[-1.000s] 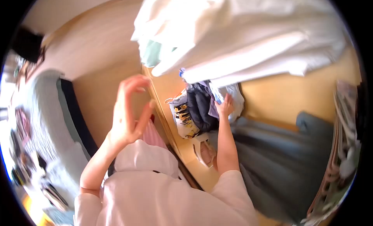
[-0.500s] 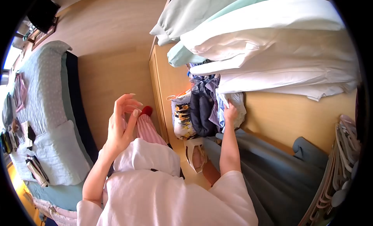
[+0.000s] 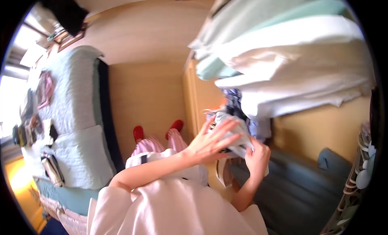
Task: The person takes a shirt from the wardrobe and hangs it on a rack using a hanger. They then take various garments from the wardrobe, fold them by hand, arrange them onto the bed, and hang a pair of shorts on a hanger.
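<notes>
A light grey, thin piece of clothing (image 3: 242, 139) is held up in front of me, blurred by motion; its exact kind does not show. My right hand (image 3: 257, 157) pinches its near edge between thumb and fingers. Spread fingers of my left hand (image 3: 212, 143) lie over or just in front of the cloth's left side. Behind it, dark patterned clothes (image 3: 233, 101) and a bluish folded garment (image 3: 260, 129) sit in the wooden wardrobe, partly hidden by the held cloth.
White clothes (image 3: 291, 93) hang above the pile. A long dark grey garment (image 3: 299, 180) hangs at lower right, near several hangers (image 3: 359, 174). On the left stands a bed (image 3: 76, 109) with small items on it. My feet wear red slippers (image 3: 138, 132).
My right hand has drawn the light grey clothing out of the pile towards me. My left hand has moved right to the cloth, fingers spreading. The view has shifted left.
</notes>
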Demonstrator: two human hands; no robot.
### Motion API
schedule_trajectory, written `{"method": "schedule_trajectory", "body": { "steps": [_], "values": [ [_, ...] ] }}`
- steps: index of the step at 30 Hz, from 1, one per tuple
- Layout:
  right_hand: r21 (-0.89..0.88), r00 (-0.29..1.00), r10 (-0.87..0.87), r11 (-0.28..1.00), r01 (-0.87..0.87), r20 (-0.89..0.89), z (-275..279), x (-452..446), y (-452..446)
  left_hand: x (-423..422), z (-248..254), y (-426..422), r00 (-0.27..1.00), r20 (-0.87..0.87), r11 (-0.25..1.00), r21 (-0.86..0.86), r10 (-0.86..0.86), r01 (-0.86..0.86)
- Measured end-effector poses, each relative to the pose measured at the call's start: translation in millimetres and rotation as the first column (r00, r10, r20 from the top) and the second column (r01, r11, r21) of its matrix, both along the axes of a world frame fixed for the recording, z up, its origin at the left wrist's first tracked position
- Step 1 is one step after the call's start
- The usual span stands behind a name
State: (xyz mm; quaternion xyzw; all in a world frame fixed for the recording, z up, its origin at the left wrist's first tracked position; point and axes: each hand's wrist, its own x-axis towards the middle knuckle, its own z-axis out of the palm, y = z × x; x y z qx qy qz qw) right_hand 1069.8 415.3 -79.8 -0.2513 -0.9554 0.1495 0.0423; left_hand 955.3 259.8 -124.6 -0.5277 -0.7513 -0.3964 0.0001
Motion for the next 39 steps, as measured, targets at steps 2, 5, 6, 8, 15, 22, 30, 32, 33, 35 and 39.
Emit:
{"method": "schedule_trajectory", "body": {
  "steps": [2, 5, 6, 8, 15, 22, 30, 32, 33, 35, 39],
  "values": [
    [-0.181, 0.981, 0.152, 0.968, -0.172, -0.117, -9.9, -27.9, -46.1, -20.1, -13.7, -47.5, 0.954, -0.274, 0.992, -0.003, 0.124, -0.129],
    [-0.306, 0.905, 0.381, 0.853, -0.423, -0.187, -29.1, -71.9, -112.9, -64.0, -4.4, -142.3, 0.987, -0.05, 0.973, -0.164, 0.154, -0.16],
    [-0.346, 0.91, 0.372, 0.841, -0.415, -0.185, -31.4, -78.7, -109.6, -72.2, -1.0, -136.4, 0.98, -0.107, 0.973, -0.142, 0.168, -0.183],
    [-0.425, 0.872, 0.456, 0.764, -0.485, -0.177, -37.2, -108.5, -154.4, -83.6, 6.5, -192.7, 0.938, -0.193, 0.939, -0.136, 0.287, -0.315],
    [-0.462, 0.673, 0.643, 0.503, -0.73, -0.365, -123.4, -202.9, -369.7, -83.4, 53.9, -429.2, 0.724, -0.178, 0.724, -0.08, 0.666, -0.685],
    [-0.245, 0.279, 0.694, 0.15, -0.958, -0.664, -108.7, -250.5, -507.3, 5.2, 74.1, -560.9, 0.329, -0.23, 0.364, 0.128, 0.916, -0.923],
    [-0.704, 0.03, 0.906, -0.306, -0.641, -0.421, -120.3, -257.5, -640.2, 165.2, -35.3, -615.7, -0.48, 0.47, -0.474, -0.14, 0.741, -0.869],
    [-0.69, -0.112, 0.937, -0.322, -0.648, -0.331, -132.5, -247.0, -654.4, 174.7, -59.2, -627.2, -0.549, 0.526, -0.496, -0.254, 0.65, -0.831],
    [-0.689, -0.167, 0.957, -0.286, -0.665, -0.236, -145.9, -246.8, -689.4, 182.3, -81.7, -643.6, -0.59, 0.575, -0.512, -0.315, 0.567, -0.799],
    [-0.625, -0.199, 0.946, -0.319, -0.713, -0.256, -151.2, -247.0, -702.7, 184.1, -82.9, -651.4, -0.591, 0.563, -0.532, -0.288, 0.578, -0.796],
    [-0.442, -0.213, 0.865, -0.426, -0.789, -0.454, -119.8, -253.5, -771.5, 177.1, -42.0, -722.0, -0.504, 0.226, -0.516, -0.009, 0.834, -0.857]
  ]
}}
